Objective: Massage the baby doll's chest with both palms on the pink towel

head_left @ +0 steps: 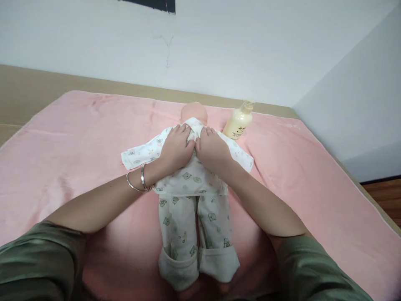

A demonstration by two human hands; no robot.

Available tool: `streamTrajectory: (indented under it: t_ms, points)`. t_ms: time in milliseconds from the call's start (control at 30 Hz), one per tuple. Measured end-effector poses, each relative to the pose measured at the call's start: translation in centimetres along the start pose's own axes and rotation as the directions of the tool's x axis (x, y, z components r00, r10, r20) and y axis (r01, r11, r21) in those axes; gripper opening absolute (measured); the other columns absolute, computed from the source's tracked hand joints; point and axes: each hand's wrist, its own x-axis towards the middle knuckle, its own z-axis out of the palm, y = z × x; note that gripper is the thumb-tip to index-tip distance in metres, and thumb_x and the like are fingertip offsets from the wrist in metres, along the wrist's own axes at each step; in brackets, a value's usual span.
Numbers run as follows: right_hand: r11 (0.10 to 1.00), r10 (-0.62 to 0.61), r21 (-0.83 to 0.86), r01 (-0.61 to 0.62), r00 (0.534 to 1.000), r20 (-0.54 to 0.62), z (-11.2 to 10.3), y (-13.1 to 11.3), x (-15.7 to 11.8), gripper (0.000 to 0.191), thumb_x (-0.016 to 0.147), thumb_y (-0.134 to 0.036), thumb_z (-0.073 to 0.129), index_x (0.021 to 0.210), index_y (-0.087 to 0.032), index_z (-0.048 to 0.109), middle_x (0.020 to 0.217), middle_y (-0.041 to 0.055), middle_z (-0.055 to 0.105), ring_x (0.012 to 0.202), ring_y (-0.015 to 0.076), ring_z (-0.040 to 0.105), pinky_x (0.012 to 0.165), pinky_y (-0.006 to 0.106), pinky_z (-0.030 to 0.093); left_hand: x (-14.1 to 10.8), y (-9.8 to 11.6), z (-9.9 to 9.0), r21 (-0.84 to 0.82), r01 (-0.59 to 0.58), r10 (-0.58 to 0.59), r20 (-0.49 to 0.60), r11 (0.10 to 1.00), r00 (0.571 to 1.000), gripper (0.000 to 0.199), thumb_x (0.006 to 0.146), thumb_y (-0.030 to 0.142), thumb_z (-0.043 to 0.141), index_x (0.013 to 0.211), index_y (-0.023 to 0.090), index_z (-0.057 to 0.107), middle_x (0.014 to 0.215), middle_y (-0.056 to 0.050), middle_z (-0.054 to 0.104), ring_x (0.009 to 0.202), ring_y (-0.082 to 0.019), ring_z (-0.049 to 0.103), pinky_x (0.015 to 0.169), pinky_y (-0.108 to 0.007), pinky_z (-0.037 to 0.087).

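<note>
A doll [193,113] in a white printed top [191,179] and matching trousers [180,221] lies on a pink blanket [300,167], its bare head away from me. My left hand [178,146] rests flat on the left side of the upper top, fingers pointing toward the head. Beside it, my right hand [213,148] lies flat on the right side of the top. The two thumbs nearly meet at the middle. Both sleeves spread outward, and the trouser ends are turned up. What lies under my palms is hidden.
A pale yellow pump bottle [239,123] leans on the blanket to the right of the doll's head. Behind the blanket runs a tan edge [125,88] along a white wall [219,50]. Brown wooden floor [385,196] shows at the far right.
</note>
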Motion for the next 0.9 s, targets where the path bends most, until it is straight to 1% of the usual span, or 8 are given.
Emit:
streamTrajectory:
  t_ms: [133, 233, 367, 500, 567, 700, 800, 900]
  points:
    - [1.0, 0.008, 0.015, -0.008, 0.999, -0.049, -0.1, -1.0, -1.0, 0.042, 0.095, -0.018, 0.039, 0.128, -0.004, 0.062, 0.145, 0.0255, 0.058, 0.141, 0.0412, 0.049, 0.12, 0.058, 0.038, 1.2, -1.0, -0.4, -0.097, 0.098, -0.092, 0.065, 0.99, 0.994, 0.023, 0.091, 0.026, 0.041, 0.101, 0.021, 0.061, 0.109, -0.012, 0.07, 0.104, -0.032, 0.063, 0.102, -0.053, 0.052]
    - [0.995, 0.052, 0.088, -0.053, 0.999, 0.007, -0.7, -0.6, -0.4, 0.039, 0.097, -0.021, 0.037, 0.123, -0.006, 0.063, 0.134, 0.0254, 0.063, 0.132, 0.0383, 0.056, 0.113, 0.053, 0.045, 1.3, -0.9, -0.6, -0.087, 0.134, -0.129, 0.061, 0.987, 0.99, 0.024, 0.092, 0.026, 0.041, 0.103, 0.02, 0.061, 0.11, -0.014, 0.07, 0.108, -0.033, 0.064, 0.102, -0.052, 0.052]
    - [0.968, 0.105, 0.224, -0.112, 0.993, 0.046, -0.9, 1.1, 1.4, 0.042, 0.098, -0.027, 0.035, 0.126, -0.007, 0.059, 0.132, 0.0237, 0.065, 0.126, 0.0355, 0.059, 0.107, 0.05, 0.05, 0.0, 0.1, -0.4, 0.061, 0.055, -0.055, 0.006, 0.997, 0.998, 0.031, 0.094, 0.025, 0.04, 0.114, 0.014, 0.061, 0.12, -0.019, 0.067, 0.123, -0.037, 0.059, 0.11, -0.054, 0.046]
    - [0.964, 0.05, 0.259, -0.055, 0.998, 0.029, -0.2, 2.7, 2.5, 0.05, 0.097, -0.032, 0.039, 0.135, -0.001, 0.053, 0.146, 0.0256, 0.056, 0.14, 0.0358, 0.049, 0.121, 0.052, 0.037, -1.2, 1.0, -0.3, 0.144, -0.081, 0.08, 0.01, 0.986, 0.997, 0.036, 0.097, 0.02, 0.033, 0.114, 0.009, 0.062, 0.121, -0.022, 0.066, 0.122, -0.037, 0.058, 0.111, -0.053, 0.045]
    - [0.968, 0.031, 0.249, -0.04, 0.999, 0.039, -0.3, 2.7, 2.5, 0.053, 0.098, -0.032, 0.038, 0.137, 0.0, 0.051, 0.148, 0.0256, 0.055, 0.14, 0.0355, 0.048, 0.122, 0.051, 0.036, -1.3, 0.9, -0.1, 0.114, -0.076, 0.076, 0.005, 0.991, 0.997, 0.037, 0.095, 0.018, 0.032, 0.116, 0.009, 0.062, 0.125, -0.022, 0.064, 0.126, -0.036, 0.056, 0.113, -0.052, 0.044]
    - [0.988, 0.059, 0.139, -0.064, 0.997, 0.046, -0.8, 1.3, 1.4, 0.052, 0.1, -0.028, 0.035, 0.137, 0.004, 0.052, 0.142, 0.0284, 0.058, 0.135, 0.0379, 0.053, 0.117, 0.051, 0.041, -0.3, 0.1, 0.5, -0.029, 0.048, -0.049, -0.011, 0.998, 0.999, 0.037, 0.089, 0.02, 0.039, 0.119, 0.013, 0.059, 0.134, -0.019, 0.061, 0.133, -0.036, 0.051, 0.117, -0.053, 0.041]
    - [0.997, 0.057, 0.055, -0.057, 0.998, -0.004, -0.5, -0.1, 0.2, 0.049, 0.1, -0.027, 0.035, 0.134, 0.003, 0.055, 0.14, 0.0287, 0.06, 0.135, 0.0403, 0.052, 0.114, 0.054, 0.043, 0.5, -0.6, 0.6, -0.135, 0.103, -0.104, -0.002, 0.985, 0.995, 0.026, 0.086, 0.022, 0.04, 0.103, 0.019, 0.059, 0.118, -0.015, 0.067, 0.118, -0.034, 0.058, 0.111, -0.053, 0.045]
    - [0.998, -0.005, 0.056, 0.009, 0.998, -0.069, -0.4, -0.6, -0.7, 0.039, 0.099, -0.023, 0.037, 0.124, -0.008, 0.063, 0.13, 0.0217, 0.066, 0.133, 0.0386, 0.054, 0.114, 0.055, 0.044, 0.8, -0.9, 0.5, -0.185, 0.109, -0.116, -0.025, 0.977, 0.993, 0.015, 0.083, 0.022, 0.04, 0.089, 0.022, 0.054, 0.105, -0.012, 0.068, 0.104, -0.031, 0.06, 0.102, -0.052, 0.049]
